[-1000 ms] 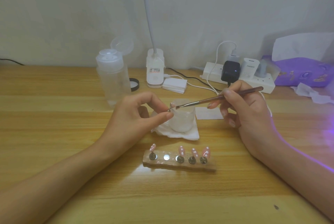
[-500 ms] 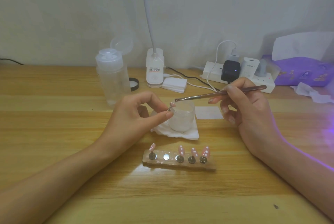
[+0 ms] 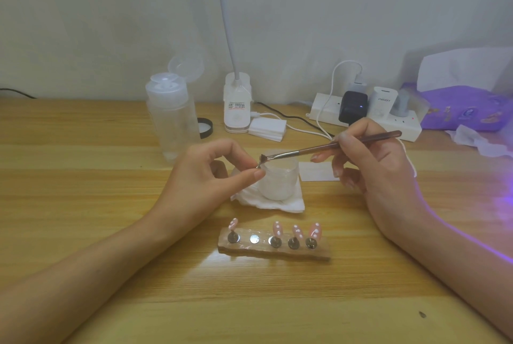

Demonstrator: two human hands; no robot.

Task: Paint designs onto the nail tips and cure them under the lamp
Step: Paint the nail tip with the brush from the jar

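— What are the hands doing?

— The left hand [image 3: 205, 174] pinches a small piece [image 3: 259, 166] between thumb and forefinger, with the other fingers curled under. The piece is mostly hidden, so I cannot tell whether it is a nail tip. The right hand [image 3: 372, 166] grips a thin brush [image 3: 333, 146] like a pen, and the bristles touch the top of the pinched piece.

— Where is that happening?

— Just above the rim of a small frosted jar [image 3: 280, 180], which stands on a folded white wipe [image 3: 277, 203].

— And the nail tips?

— Four pink nail tips [image 3: 277, 228] with white dots stand on stems in a holder block [image 3: 274, 252] near the front of the bench [image 3: 111, 232], between the two forearms. The second spot from the left shows only a bare metal disc [image 3: 254, 238].

— What else is on the bench?

— At the back stand a clear pump bottle [image 3: 170, 121] with its cap flipped up, a black lid [image 3: 205, 127] beside it, and a white lamp [image 3: 236, 105] whose neck rises out of view. Beside these are a stack of white pads [image 3: 268, 128] and a power strip [image 3: 402, 127] with chargers plugged in. A purple tissue pack [image 3: 466, 110] lies far right.

— And the room?

— There is a plain pale wall [image 3: 111, 24] behind, and violet light [image 3: 499, 205] spills in at the right edge.
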